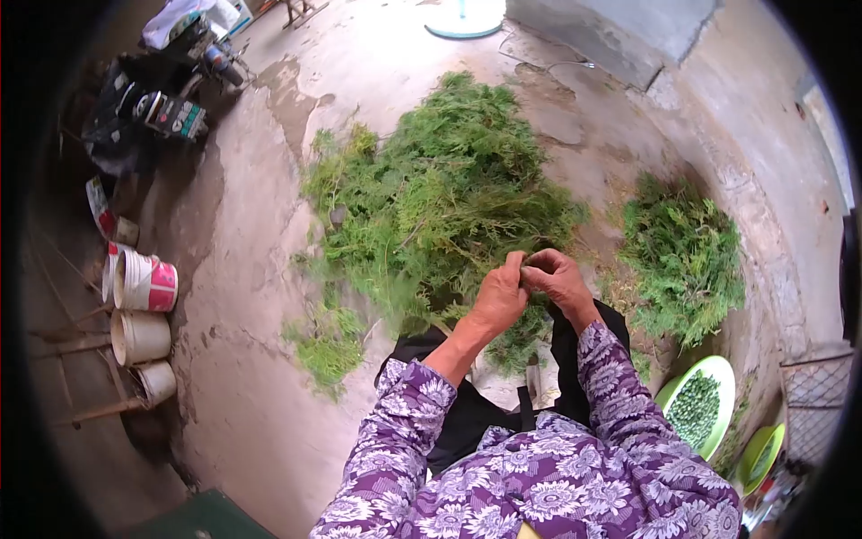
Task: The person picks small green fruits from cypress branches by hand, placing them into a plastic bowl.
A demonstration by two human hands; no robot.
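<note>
My left hand (499,300) and my right hand (560,281) meet in front of me, fingertips pinched together. Between them shows a small greenish piece of a sprig (526,263); most of it is hidden by the fingers. Just beyond and beneath the hands lies a large heap of leafy evergreen branches (440,180). Some foliage left of my left hand is blurred. A separate pile of cut branches (682,256) rests on the ground to the right. Near my right elbow, a light green basin (725,395) holds many small green round bits (694,410).
A second green basin (766,449) stands at the lower right beside a wire-mesh panel (815,395). White buckets (141,337) line the left side. A motorbike (171,112) is parked at the upper left. Loose sprigs (328,346) lie on the concrete floor (251,305).
</note>
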